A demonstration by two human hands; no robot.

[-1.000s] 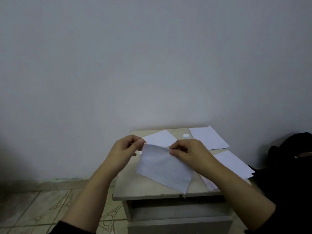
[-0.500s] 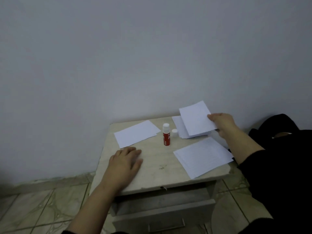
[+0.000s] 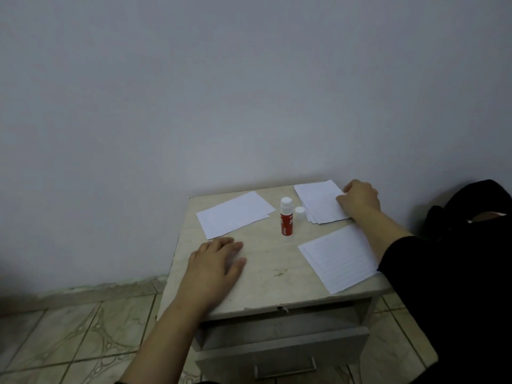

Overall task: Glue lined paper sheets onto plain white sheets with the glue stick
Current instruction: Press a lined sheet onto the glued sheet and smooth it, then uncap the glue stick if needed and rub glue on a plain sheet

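Now: sheet set down on far stack

Right hand (image 3: 359,200), half a second ago lifting a lined sheet, has lowered it onto the far-right paper stack (image 3: 318,200); fingers curled at its edge, hold uncertain. Left hand (image 3: 214,263) lies flat and slack on the pale desk (image 3: 266,261). Red-and-white glue stick (image 3: 286,220) stands upright, untouched; plain white sheet (image 3: 235,213) awaits far-left.

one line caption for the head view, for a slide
Left hand flat on table, right hand on paper stack beside glue stick.

three paper piles (image 3: 235,213), one glue stick (image 3: 286,219)
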